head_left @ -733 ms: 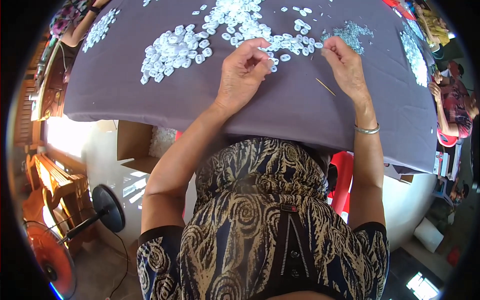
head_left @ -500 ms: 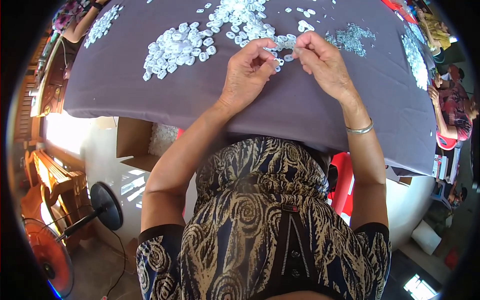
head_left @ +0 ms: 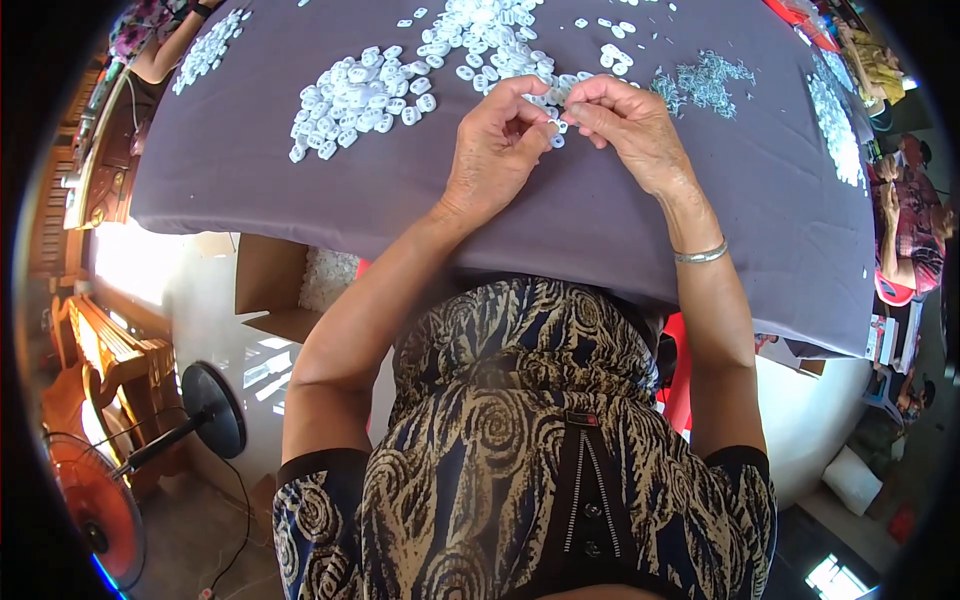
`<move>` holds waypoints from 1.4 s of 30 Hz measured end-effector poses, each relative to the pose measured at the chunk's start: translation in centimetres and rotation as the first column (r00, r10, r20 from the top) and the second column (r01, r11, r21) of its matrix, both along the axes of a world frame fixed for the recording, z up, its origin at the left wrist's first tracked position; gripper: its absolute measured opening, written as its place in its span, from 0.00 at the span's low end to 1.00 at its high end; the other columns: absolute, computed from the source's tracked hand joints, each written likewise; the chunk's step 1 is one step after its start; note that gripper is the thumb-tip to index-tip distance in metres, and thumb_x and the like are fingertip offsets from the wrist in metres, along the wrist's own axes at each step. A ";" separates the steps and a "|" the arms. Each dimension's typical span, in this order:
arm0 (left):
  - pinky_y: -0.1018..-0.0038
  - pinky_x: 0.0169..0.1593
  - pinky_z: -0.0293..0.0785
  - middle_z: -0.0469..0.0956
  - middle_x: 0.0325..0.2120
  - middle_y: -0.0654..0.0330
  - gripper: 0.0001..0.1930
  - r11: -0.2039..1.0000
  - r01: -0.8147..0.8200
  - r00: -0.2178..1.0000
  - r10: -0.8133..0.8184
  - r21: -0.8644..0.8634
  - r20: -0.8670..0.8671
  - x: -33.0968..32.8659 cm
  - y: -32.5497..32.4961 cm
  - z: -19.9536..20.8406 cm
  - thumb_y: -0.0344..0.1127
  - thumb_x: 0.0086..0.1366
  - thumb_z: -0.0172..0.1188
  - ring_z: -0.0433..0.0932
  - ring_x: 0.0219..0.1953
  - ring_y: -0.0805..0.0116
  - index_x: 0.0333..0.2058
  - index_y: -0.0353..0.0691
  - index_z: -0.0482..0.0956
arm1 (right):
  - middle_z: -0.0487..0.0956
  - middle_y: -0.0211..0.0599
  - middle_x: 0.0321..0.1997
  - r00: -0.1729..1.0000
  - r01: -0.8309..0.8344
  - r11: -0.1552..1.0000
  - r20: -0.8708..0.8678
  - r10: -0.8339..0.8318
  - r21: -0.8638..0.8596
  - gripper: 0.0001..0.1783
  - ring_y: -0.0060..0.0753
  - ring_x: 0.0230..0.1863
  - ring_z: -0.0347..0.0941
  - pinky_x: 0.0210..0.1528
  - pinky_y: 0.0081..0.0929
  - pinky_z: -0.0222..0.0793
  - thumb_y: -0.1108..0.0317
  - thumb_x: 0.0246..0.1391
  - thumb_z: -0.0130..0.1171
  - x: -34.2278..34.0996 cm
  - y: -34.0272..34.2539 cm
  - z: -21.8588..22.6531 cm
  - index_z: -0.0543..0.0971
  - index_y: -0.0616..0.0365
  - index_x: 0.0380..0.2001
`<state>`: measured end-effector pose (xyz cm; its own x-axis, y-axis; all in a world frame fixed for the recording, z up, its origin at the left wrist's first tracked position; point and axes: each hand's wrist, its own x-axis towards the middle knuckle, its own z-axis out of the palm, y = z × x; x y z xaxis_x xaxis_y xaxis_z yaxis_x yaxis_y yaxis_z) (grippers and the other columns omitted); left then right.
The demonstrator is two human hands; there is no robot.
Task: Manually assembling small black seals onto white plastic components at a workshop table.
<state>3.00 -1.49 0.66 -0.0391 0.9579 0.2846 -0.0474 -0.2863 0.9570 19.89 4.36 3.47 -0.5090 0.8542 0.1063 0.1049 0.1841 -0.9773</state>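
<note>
My left hand is closed in a pinch, holding a small white oval plastic piece above the grey tablecloth. Thumb and forefinger of my right hand are pressed together right beside that piece; whatever they grip is too small to make out. Beyond both hands spreads a heap of similar white plastic pieces. Another pile of white pieces lies to the left. On the right, past my right hand, small silvery metal pieces are scattered in a loose heap.
Farther white piles lie at the table's left and right ends, with other people seated near both. Under the table edge at left stands an open cardboard box. A fan is on the floor at lower left.
My right hand has moved left and closed in on the white piece in my left hand. My left hand has barely moved.
</note>
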 end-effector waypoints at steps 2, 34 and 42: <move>0.84 0.28 0.69 0.74 0.24 0.66 0.17 1.000 -0.008 1.000 0.007 -0.021 -0.013 0.0 0.0 0.1 0.20 0.58 0.56 0.70 0.25 0.83 0.47 0.37 0.69 | 0.76 0.25 0.29 0.999 -0.020 1.000 -0.040 0.019 -0.009 0.06 0.13 0.27 0.66 0.26 0.13 0.61 0.68 0.57 0.57 -0.2 0.0 -0.1 0.79 0.58 0.34; 0.83 0.28 0.72 0.75 0.24 0.64 0.18 1.000 -0.009 1.000 0.009 0.003 -0.026 0.1 -0.1 -0.1 0.20 0.59 0.55 0.72 0.25 0.82 0.48 0.36 0.67 | 0.72 0.22 0.26 0.997 -0.019 1.000 0.078 0.019 0.009 0.10 0.12 0.25 0.63 0.25 0.12 0.61 0.63 0.58 0.57 -0.7 -0.5 0.0 0.79 0.59 0.34; 0.82 0.28 0.75 0.76 0.25 0.63 0.16 0.999 -0.035 0.999 0.035 0.015 0.006 0.3 -0.1 0.0 0.19 0.59 0.55 0.73 0.24 0.80 0.46 0.36 0.67 | 0.73 0.22 0.25 0.995 0.035 0.998 0.095 -0.040 0.056 0.09 0.10 0.23 0.64 0.22 0.11 0.61 0.64 0.59 0.56 -1.2 -1.0 -0.7 0.77 0.59 0.33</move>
<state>3.30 -1.59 0.65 -0.0744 0.9515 0.2985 -0.0423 -0.3021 0.9523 18.67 3.35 2.74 -0.4868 0.8672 0.1049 0.2056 0.2304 -0.9511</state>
